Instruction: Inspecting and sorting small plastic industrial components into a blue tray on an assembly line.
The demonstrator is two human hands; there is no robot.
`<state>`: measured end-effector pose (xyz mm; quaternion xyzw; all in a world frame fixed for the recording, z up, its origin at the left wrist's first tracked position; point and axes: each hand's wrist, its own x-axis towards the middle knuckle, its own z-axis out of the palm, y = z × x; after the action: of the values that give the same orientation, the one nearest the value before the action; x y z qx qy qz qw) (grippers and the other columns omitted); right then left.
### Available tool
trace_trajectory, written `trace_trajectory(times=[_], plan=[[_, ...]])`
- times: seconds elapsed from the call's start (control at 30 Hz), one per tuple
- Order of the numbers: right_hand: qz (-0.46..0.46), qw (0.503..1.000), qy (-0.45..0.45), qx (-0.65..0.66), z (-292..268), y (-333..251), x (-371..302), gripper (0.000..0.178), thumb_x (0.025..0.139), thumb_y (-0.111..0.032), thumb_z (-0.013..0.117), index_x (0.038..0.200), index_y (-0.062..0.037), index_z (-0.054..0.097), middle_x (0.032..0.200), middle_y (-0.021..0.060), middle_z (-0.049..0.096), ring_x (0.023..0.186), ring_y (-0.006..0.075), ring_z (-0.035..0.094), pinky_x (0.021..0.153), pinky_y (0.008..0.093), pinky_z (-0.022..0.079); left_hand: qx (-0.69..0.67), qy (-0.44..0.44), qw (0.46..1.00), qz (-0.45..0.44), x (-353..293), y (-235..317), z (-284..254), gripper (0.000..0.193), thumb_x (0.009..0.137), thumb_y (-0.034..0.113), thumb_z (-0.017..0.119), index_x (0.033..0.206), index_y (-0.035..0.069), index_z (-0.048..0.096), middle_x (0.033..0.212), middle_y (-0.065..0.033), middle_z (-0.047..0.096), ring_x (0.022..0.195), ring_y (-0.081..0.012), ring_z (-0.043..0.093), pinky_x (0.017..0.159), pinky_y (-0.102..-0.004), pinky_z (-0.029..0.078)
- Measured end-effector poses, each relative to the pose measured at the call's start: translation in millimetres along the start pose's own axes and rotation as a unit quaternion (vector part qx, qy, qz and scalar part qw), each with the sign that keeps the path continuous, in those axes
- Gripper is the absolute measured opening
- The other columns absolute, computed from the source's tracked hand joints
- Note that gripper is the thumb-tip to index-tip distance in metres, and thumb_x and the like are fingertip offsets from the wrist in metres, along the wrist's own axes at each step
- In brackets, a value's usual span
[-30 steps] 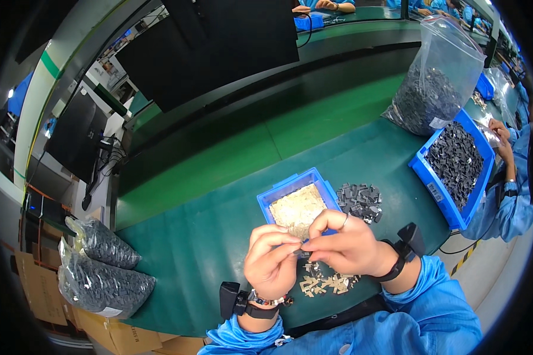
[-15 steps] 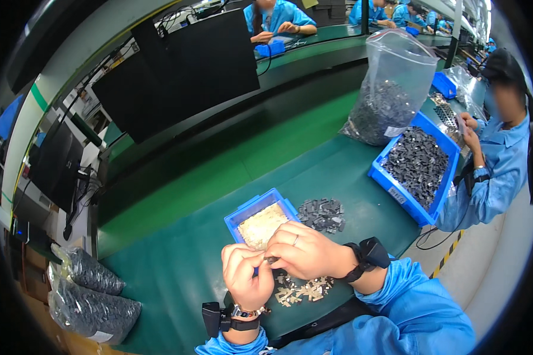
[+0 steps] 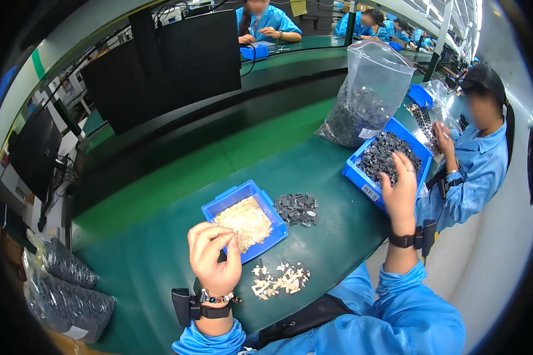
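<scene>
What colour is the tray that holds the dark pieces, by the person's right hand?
The tray is blue; it shows best in the head view.

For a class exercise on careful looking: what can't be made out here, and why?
- Head view: whether the left grip holds anything, hidden within its own curl.
- Head view: part of the small blue bin's left side, covered by the left grip.
- Head view: whether the right grip touches the dark pieces below; it covers the spot.
- Head view: what the person at right handles, too small.
</scene>
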<state>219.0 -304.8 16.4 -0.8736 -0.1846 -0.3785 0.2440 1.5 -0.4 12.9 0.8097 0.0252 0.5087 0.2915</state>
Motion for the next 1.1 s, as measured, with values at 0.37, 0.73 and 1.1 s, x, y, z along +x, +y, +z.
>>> trace_trajectory(times=[0.37,0.73,1.1], plan=[[-0.174,0.844,-0.406,0.305,-11,-116,-81,0.01,0.078,-0.005,0.071,0.088,-0.003,0.069,0.094,0.011,0.066,0.088,0.0322,0.063,0.08,0.0404,0.051,-0.019,0.009,1.0,-0.012,-7,-13,7,0.008,0.077,-0.006,0.069,0.082,-0.002,0.065,0.088,-0.0113,0.067,0.09,-0.0294,0.061,0.081,-0.0391,0.049],[-0.297,0.82,-0.432,0.23,-2,-136,-88,0.015,0.076,-0.014,0.074,0.088,-0.0068,0.072,0.089,0.0057,0.062,0.088,0.0258,0.06,0.078,0.0372,0.048,-0.039,0.009,0.999,-0.018,-6,-9,4,0.01,0.076,-0.007,0.07,0.083,-0.001,0.066,0.09,-0.0103,0.067,0.092,-0.0291,0.061,0.082,-0.0384,0.05],[-0.392,0.795,-0.411,0.211,10,-134,-86,0.011,0.08,-0.017,0.065,0.082,-0.0062,0.066,0.089,0.0049,0.059,0.089,0.0223,0.056,0.08,0.0343,0.044,-0.049,0.016,0.999,-0.013,-6,-9,5,0.01,0.077,-0.006,0.071,0.083,0.0,0.066,0.089,-0.0104,0.068,0.091,-0.0291,0.061,0.081,-0.0382,0.05]])
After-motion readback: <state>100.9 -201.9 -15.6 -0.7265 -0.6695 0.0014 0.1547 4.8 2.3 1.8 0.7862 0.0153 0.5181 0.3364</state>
